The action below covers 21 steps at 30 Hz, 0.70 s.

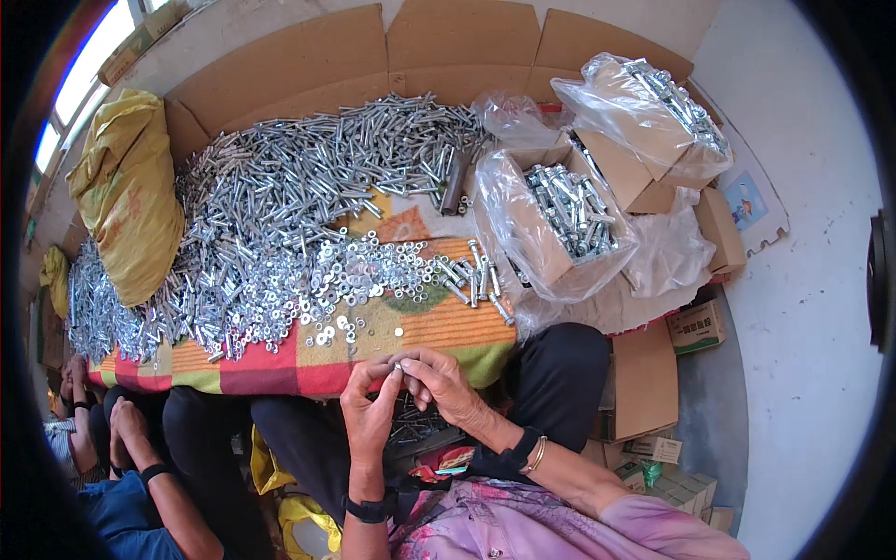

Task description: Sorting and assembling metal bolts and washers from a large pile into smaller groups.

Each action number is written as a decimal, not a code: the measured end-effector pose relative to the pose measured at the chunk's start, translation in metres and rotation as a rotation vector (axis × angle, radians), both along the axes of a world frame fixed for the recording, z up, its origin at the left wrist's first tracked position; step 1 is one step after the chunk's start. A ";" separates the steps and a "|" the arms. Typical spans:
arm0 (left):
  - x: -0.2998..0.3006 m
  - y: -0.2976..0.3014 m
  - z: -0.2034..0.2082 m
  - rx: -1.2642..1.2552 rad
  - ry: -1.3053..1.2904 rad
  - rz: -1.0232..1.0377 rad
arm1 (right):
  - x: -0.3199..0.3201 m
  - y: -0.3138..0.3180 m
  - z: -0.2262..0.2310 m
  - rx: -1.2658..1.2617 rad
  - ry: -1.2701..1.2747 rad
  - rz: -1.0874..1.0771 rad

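My left hand (367, 403) and my right hand (442, 385) meet in front of the near edge of a checked blanket (457, 329). Between the fingertips of both is a small silver metal piece (399, 367), mostly covered, so its exact kind does not show. Beyond my hands, loose washers and nuts (350, 271) are scattered over the blanket. To the right of these lie several assembled anchor bolts (476, 275). A large heap of silver bolts or metal sleeves (317, 159) spreads behind, up to a cardboard backing.
A plastic-lined carton (551, 252) of anchor bolts stands right, with another filled carton (644, 168) behind it. A dark metal tube (455, 182) lies by the heap. A yellow sack (131, 196) leans at left. Co-workers' hands (129, 425) are at lower left; small boxes (677, 485) lie lower right.
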State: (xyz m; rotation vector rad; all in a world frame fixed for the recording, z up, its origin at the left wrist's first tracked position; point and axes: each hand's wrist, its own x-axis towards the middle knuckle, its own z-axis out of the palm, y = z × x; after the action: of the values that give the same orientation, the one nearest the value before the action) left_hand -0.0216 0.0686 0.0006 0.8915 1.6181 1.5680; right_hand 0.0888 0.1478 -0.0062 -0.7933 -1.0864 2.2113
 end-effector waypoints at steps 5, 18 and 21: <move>0.012 -0.001 0.018 0.093 0.382 0.029 | 0.005 -0.014 -0.004 -0.442 0.144 0.013; 0.013 0.001 0.023 0.115 -0.289 0.067 | 0.002 0.011 0.026 1.254 -0.263 -0.199; 0.018 0.004 0.028 0.163 -0.226 0.099 | -0.002 0.002 0.021 1.001 -0.320 -0.169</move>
State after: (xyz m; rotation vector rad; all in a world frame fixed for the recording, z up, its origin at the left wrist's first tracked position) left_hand -0.0035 0.0726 0.0283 0.6964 1.4081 1.8200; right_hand 0.0863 0.1494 0.0151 -0.7187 -1.9355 1.1450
